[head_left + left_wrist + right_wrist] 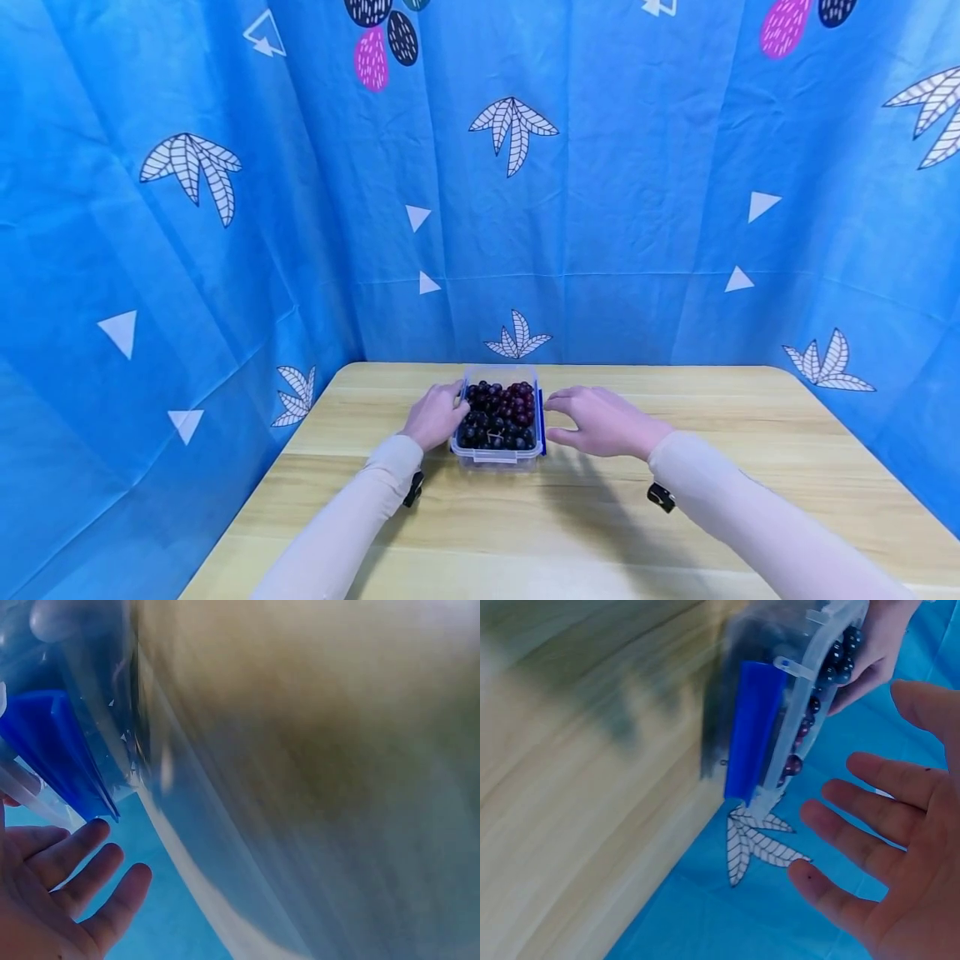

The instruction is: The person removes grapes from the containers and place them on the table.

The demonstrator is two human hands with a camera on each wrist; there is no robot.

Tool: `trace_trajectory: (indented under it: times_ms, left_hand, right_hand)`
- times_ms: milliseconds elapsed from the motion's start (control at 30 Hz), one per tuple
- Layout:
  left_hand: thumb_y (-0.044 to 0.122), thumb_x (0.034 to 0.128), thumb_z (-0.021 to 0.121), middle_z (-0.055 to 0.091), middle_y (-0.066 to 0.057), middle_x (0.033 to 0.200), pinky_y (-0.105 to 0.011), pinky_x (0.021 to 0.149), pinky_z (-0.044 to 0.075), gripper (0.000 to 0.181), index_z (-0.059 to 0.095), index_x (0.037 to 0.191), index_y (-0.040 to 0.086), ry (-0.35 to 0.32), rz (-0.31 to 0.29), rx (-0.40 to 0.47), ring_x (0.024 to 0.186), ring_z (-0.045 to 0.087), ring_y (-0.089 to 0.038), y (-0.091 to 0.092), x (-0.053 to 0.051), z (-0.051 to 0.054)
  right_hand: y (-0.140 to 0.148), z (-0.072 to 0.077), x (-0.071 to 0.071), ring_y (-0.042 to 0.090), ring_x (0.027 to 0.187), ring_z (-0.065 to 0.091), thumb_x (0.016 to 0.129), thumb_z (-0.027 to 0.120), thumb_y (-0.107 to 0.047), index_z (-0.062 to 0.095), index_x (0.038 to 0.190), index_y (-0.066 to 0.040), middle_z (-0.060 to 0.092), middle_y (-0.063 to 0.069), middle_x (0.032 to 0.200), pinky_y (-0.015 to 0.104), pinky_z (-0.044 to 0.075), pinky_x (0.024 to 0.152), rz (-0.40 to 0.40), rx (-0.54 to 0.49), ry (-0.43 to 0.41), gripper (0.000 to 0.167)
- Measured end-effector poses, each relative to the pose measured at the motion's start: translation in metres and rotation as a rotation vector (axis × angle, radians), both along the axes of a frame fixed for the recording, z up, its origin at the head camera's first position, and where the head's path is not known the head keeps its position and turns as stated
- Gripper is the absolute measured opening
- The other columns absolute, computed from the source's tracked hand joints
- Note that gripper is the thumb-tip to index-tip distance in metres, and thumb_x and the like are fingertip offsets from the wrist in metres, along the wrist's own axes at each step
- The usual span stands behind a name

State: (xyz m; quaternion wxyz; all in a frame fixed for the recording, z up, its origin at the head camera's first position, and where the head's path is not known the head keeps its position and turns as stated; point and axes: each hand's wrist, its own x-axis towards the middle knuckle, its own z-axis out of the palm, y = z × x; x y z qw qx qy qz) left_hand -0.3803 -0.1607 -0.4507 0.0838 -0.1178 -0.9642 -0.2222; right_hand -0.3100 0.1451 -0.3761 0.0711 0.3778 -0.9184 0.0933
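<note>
Grapes [498,417] loaded, blue clips [754,729] unfastened: my left hand [437,416], fingers relaxed, touches the box [497,457]; my right hand [603,421] spreads empty.

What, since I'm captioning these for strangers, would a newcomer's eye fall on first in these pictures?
Probably the bright blue curtain, printed with white leaves, which fills the background behind and beside the wooden table. Next, the dark grapes in the clear container, which stands toward the table's far edge. Then the left hand at the container's left side and the right hand, apart from its right side.
</note>
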Motion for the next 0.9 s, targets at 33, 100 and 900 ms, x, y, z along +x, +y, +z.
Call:
trace_trajectory:
  times_ms: [33, 100, 900]
  left_hand:
    - [0.031, 0.0997, 0.053, 0.058, -0.016, 0.143, -0.047, 0.089, 0.054, 0.057, 0.045, 0.152, 0.009, -0.004, -0.001, 0.001, 0.095, 0.059, -0.025, 0.0, 0.001, 0.0]
    - [0.031, 0.1002, 0.053, 0.058, -0.016, 0.142, -0.046, 0.087, 0.054, 0.057, 0.045, 0.152, 0.009, 0.0, -0.002, 0.0, 0.093, 0.058, -0.024, 0.001, 0.004, 0.0]
    - [0.028, 0.0984, 0.053, 0.067, -0.016, 0.128, -0.042, 0.077, 0.055, 0.055, 0.049, 0.147, 0.002, 0.061, -0.008, -0.018, 0.094, 0.059, -0.023, 0.007, 0.025, -0.002]
  right_hand:
    - [-0.003, 0.002, -0.001, 0.033, 0.124, 0.062, 0.097, 0.063, -0.041, 0.066, 0.131, -0.008, 0.065, 0.014, 0.134, 0.049, 0.047, 0.107, 0.0, 0.001, -0.011, 0.048]
    - [-0.009, 0.007, -0.003, 0.032, 0.126, 0.061, 0.097, 0.063, -0.041, 0.065, 0.133, -0.008, 0.064, 0.013, 0.136, 0.048, 0.046, 0.108, 0.001, 0.004, -0.041, 0.049]
    - [-0.06, 0.012, -0.029, 0.025, 0.132, 0.056, 0.099, 0.06, -0.045, 0.063, 0.137, -0.011, 0.062, 0.006, 0.14, 0.042, 0.043, 0.112, 0.015, 0.138, -0.137, 0.052]
